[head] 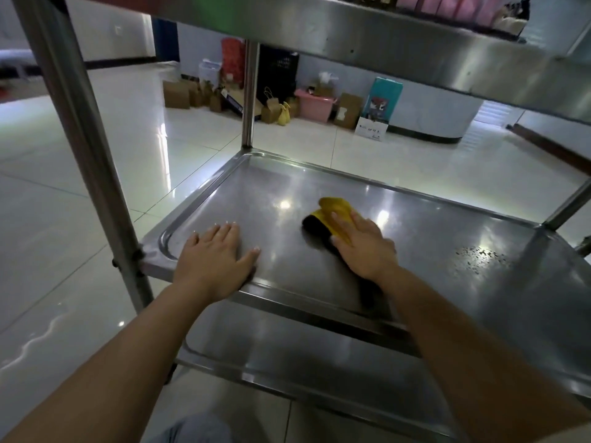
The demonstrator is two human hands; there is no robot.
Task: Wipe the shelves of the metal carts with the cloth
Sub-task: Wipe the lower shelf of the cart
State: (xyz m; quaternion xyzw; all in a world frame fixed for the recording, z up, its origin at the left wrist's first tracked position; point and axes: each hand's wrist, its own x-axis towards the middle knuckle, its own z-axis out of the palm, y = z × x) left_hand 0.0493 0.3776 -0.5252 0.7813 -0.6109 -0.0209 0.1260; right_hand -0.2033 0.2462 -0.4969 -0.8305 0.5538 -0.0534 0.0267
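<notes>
The metal cart's middle shelf [431,244] fills the centre of the view. A yellow cloth [334,209] lies on it, pressed flat under my right hand [364,247]; only the cloth's far end shows past the fingers. My left hand [217,257] rests flat, fingers apart, on the shelf's near left corner, its palm over the front rim. Small droplets or specks [479,254] sit on the shelf to the right of my right hand. The lower shelf [287,356] shows beneath my forearms. The top shelf [383,36] overhangs the scene.
Steel posts stand at the near left [80,139] and far left [249,94] corners. Beyond the cart, on a glossy tiled floor [80,219], cardboard boxes [176,94], paper bags, a pink plastic bin [315,105] and a teal box [385,97] line the far wall. Pink items sit on the top shelf.
</notes>
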